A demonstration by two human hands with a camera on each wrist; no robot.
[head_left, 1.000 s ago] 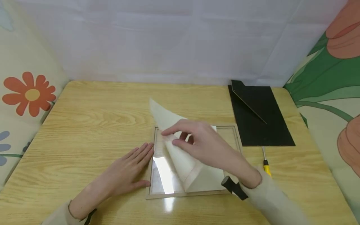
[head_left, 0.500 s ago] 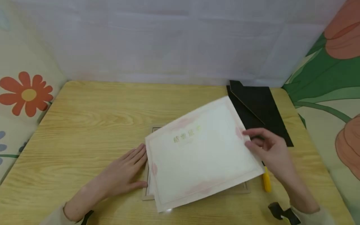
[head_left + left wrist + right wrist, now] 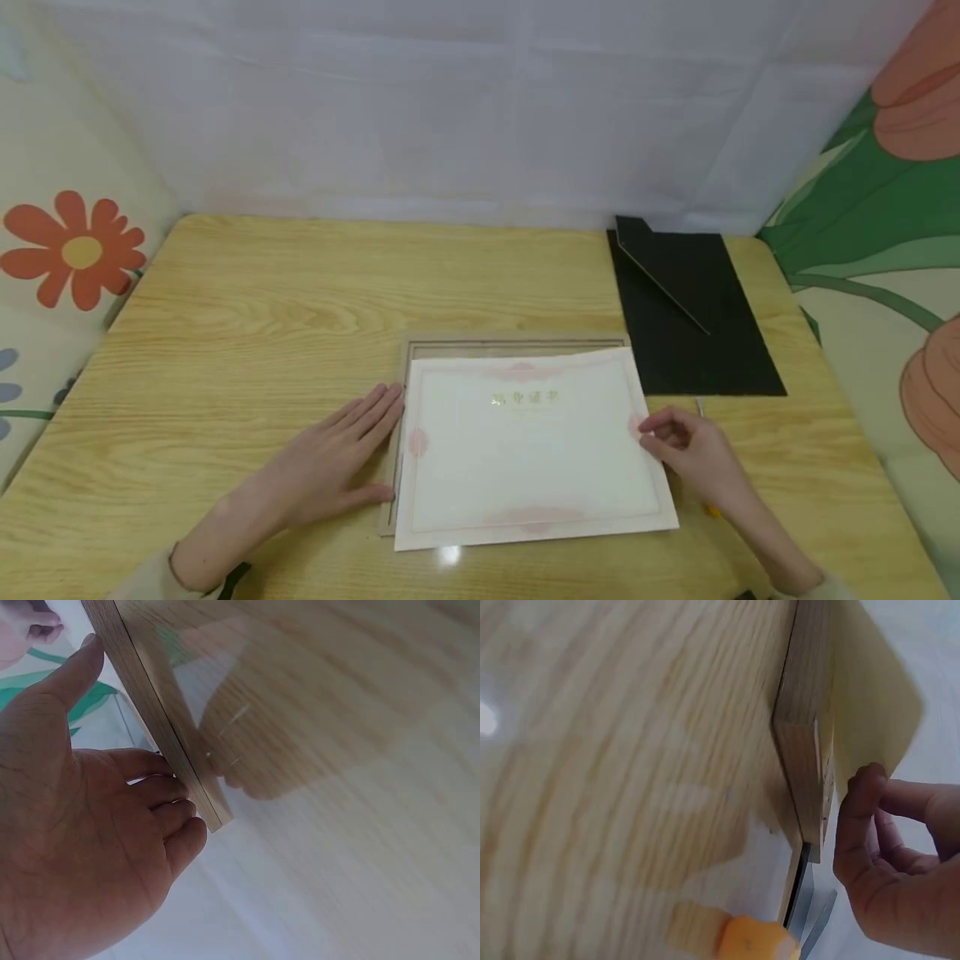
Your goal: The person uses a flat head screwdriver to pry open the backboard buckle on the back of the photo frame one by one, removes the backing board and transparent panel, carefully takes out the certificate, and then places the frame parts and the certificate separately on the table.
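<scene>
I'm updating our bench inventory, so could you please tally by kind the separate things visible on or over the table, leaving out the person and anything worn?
Printed sheet: 1
Wooden frame: 1
Black board: 1
Orange-yellow-handled tool, partly hidden: 1
Total in sight: 4

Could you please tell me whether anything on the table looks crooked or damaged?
Yes, the printed sheet sits out of line with the wooden frame: its bottom edge hangs past the near side, while the far side shows uncovered. The right hand pinches it, so this may be temporary. I see no damage.
</scene>
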